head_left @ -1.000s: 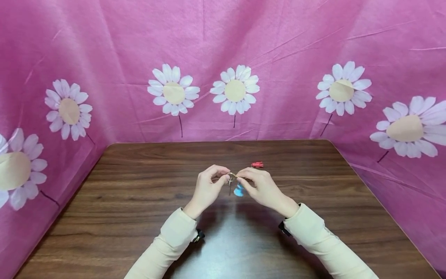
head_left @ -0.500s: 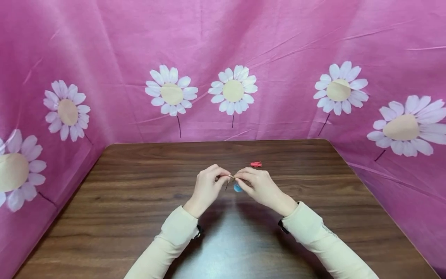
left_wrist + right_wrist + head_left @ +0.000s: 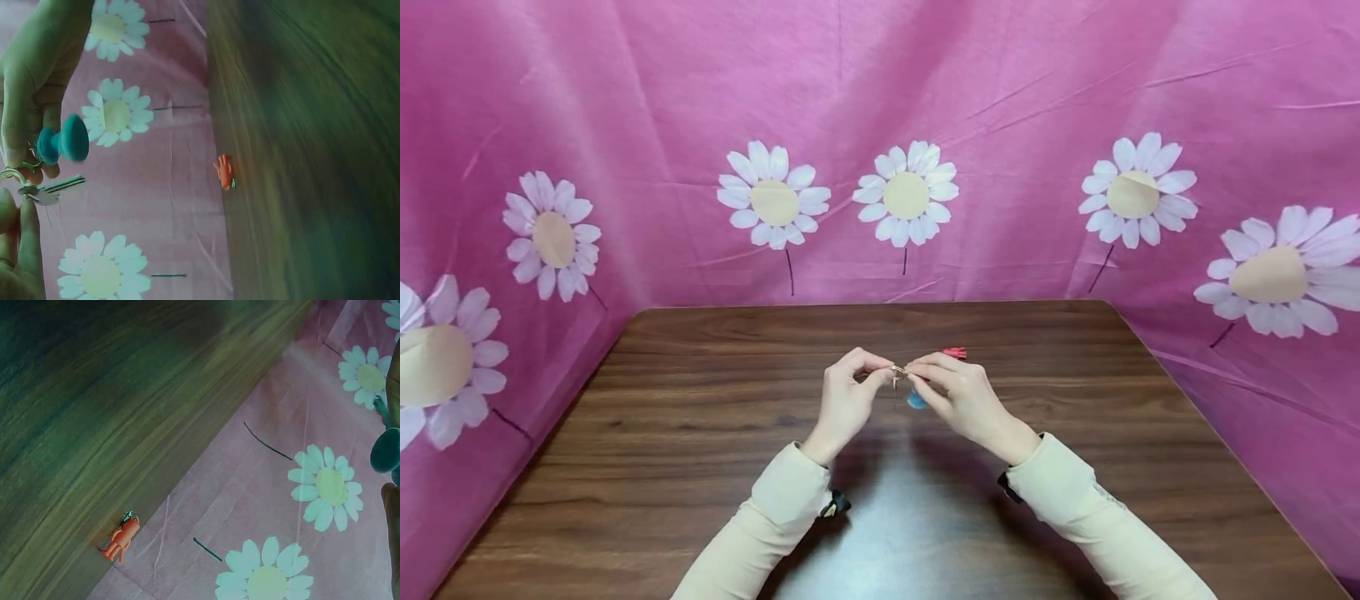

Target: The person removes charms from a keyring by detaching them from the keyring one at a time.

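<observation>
Above the table, both hands meet at a gold key ring. My left hand pinches the ring's left side between thumb and fingers. On the other side, my right hand pinches it too. Metal keys hang from the ring near the left fingertips. A blue, knob-shaped charm dangles beside the right fingers; in the head view this blue charm is partly hidden behind the right hand. Only its rounded end shows at the edge of the right wrist view.
A small red figure charm with a metal link at one end lies on the wooden table, behind the right hand. A pink cloth with white daisies surrounds the table's back and sides.
The ring has turned between the fingers, and both hands have risen slightly. Keys and blue charm have swung a little. The red figure stays on the table, now more covered by the right hand.
</observation>
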Motion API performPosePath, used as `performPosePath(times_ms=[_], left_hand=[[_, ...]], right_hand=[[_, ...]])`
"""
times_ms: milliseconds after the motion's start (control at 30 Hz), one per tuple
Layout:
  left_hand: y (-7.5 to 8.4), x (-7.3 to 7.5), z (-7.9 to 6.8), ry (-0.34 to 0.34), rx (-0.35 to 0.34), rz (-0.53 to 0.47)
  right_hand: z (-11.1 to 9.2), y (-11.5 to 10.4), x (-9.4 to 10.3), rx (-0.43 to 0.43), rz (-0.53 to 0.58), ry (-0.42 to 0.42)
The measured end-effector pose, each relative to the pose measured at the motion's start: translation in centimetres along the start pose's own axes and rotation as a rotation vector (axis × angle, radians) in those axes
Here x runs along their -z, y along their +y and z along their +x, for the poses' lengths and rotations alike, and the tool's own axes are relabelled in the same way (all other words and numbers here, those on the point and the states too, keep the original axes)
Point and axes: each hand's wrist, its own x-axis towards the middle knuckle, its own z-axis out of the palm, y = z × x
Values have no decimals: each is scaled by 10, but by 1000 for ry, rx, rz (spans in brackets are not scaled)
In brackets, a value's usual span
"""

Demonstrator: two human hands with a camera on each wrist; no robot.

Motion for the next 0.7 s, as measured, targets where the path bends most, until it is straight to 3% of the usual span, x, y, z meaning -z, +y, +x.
performPosePath(times_ms=[167, 233, 400, 500, 533, 633, 700], left_hand=[[22, -1, -3, 25, 126, -112], [31, -1, -4, 41, 150, -106], [35, -3, -7, 98, 190, -123], [20, -7, -9, 146, 206, -198], [0, -12, -9, 159, 189, -246], [-14, -17, -10, 210, 235, -353], [-14, -19, -10, 233, 300, -431]], right_hand=[[0, -2, 0, -29, 23, 10], [-1, -3, -1, -42, 23, 14], [-3, -3, -5, -70, 18, 26], [-3, -4, -8, -80, 26, 41], [-2, -5, -9, -84, 31, 45], [-1, -6, -12, -97, 49, 57], [-1, -6, -13, -117, 62, 57]])
